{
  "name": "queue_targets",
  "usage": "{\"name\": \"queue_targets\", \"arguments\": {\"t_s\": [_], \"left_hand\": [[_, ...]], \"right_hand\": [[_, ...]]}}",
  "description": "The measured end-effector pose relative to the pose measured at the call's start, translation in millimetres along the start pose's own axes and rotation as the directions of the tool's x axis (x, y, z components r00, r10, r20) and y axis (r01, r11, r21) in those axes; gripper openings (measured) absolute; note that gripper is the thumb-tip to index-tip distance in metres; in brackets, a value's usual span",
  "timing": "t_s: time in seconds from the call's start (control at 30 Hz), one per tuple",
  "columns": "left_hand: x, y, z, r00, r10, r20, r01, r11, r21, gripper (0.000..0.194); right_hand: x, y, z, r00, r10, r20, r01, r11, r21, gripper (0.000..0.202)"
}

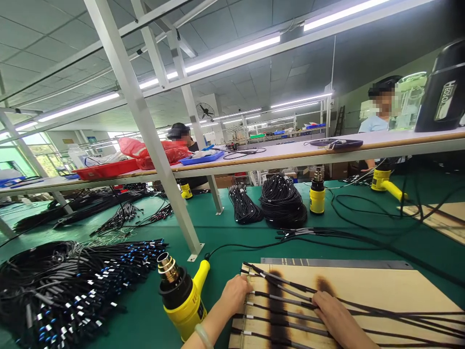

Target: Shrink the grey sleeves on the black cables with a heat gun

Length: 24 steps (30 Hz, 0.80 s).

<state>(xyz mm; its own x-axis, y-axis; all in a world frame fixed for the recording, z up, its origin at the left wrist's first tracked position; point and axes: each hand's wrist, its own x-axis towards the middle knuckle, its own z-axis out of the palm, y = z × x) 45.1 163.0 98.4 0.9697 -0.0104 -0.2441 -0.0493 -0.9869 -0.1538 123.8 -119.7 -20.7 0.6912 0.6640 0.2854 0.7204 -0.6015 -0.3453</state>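
Note:
Several black cables [286, 317] with grey sleeves and white bands lie side by side across a wooden board [392, 288] that has dark scorch marks. At the board's left edge, my left hand [235, 294] has its fingers closed at the cable ends near the top of the row; its fingertips are partly hidden. Farther right, my right hand [332, 315] is closed around cables at their grey sleeves. Left of the board stands a yellow heat gun [183, 303] with its metal nozzle pointing up. A metal ruler [336, 263] lies along the board's far edge.
A large pile of black cables [72, 295] covers the left of the green table [218, 242]. Coiled bundles [283, 201] and another heat gun [317, 196] stand farther back. A metal post [145, 121] rises behind the near heat gun, under a shelf. Two people are beyond.

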Motion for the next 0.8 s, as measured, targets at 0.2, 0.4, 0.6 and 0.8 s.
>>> {"name": "queue_targets", "arguments": {"t_s": [0.2,0.4,0.6,0.8], "left_hand": [[-4,1,1.2,0.999,0.047,0.004,-0.047,0.999,0.015,0.018],[-4,5,2.3,1.000,0.017,-0.005,-0.017,1.000,0.003,0.023],[-4,6,2.2,1.000,-0.001,-0.003,0.001,1.000,0.004,0.022],[-3,5,3.9,1.000,0.006,0.012,-0.006,1.000,0.011,0.021]], "right_hand": [[-7,16,13,0.996,-0.036,-0.083,0.020,0.982,-0.187,0.031],[-19,33,9,0.997,-0.061,-0.049,0.045,0.958,-0.285,0.031],[-19,36,4,0.999,0.025,0.038,-0.014,0.963,-0.269,0.037],[-20,37,6,0.999,0.049,0.017,-0.043,0.967,-0.249,0.043]]}}
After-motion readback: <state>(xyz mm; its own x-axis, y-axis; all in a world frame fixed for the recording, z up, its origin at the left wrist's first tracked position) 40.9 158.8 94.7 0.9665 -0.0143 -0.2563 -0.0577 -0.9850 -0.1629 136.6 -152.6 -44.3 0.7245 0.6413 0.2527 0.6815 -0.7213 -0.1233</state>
